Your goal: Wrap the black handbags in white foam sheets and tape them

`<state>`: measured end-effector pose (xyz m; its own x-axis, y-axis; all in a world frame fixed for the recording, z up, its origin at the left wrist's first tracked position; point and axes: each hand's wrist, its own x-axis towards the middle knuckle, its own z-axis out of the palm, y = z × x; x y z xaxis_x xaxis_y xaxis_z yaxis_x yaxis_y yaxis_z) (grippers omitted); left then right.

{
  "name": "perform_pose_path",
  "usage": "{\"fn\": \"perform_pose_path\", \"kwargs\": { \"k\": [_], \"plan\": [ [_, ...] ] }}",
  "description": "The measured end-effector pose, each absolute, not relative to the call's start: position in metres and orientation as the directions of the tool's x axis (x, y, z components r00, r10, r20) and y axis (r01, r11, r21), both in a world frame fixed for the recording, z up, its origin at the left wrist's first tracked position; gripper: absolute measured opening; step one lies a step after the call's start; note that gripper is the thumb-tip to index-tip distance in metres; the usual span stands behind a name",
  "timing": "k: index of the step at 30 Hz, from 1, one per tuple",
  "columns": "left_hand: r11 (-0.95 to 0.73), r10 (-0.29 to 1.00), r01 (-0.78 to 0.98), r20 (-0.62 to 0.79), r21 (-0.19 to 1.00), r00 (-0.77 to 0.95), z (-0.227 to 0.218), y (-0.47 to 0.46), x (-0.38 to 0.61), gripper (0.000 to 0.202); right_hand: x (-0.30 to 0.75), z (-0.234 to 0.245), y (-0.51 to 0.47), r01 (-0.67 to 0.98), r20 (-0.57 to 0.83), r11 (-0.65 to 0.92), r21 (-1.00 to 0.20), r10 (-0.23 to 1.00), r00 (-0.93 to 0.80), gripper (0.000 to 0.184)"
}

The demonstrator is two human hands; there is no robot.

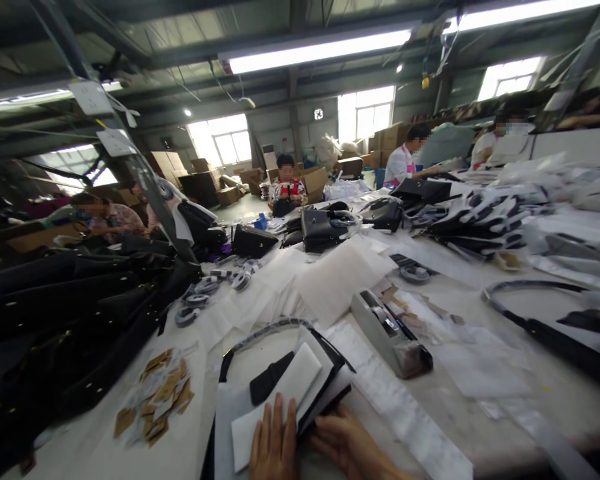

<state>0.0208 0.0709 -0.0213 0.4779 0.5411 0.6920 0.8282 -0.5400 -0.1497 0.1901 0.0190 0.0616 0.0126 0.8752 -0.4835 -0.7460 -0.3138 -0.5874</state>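
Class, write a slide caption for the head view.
Left hand on a white sheet, right hand at a black bag, grey tape dispenser nearby.

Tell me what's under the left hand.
The left hand rests on a white pad; a black piece shows along the pad's upper edge. Whatever the pad covers is hidden.

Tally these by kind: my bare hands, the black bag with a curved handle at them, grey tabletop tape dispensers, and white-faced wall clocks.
Bare hands: 2, left hand and right hand
Black curved-handle bag: 1
Grey tape dispenser: 1
White-faced wall clock: 1
Total: 5
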Motion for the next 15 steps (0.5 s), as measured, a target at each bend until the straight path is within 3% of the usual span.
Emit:
{"fn": "perform_pose_path", "kwargs": {
  "k": [10, 13, 15],
  "plan": [
    [-0.568, 0.530, 0.821, 0.736, -0.061, 0.421, -0.007, 0.074, 0.018, 0.070, 0.175, 0.084, 0.018, -0.805, -0.457, -0.240, -0.542, 0.889, 0.043, 0.052],
    [-0.570, 0.607, 0.822, 0.681, 0.014, 0.409, 0.005, 0.073, 0.016, 0.068, 0.174, 0.092, 0.016, -0.761, -0.362, -0.204, -0.616, 0.931, 0.043, 0.054],
    [-0.549, 0.668, 0.831, 0.644, 0.088, 0.373, 0.014, 0.071, 0.014, 0.067, 0.180, 0.092, 0.016, -0.645, -0.294, -0.214, -0.733, 0.956, 0.017, 0.061]
  ]
}}
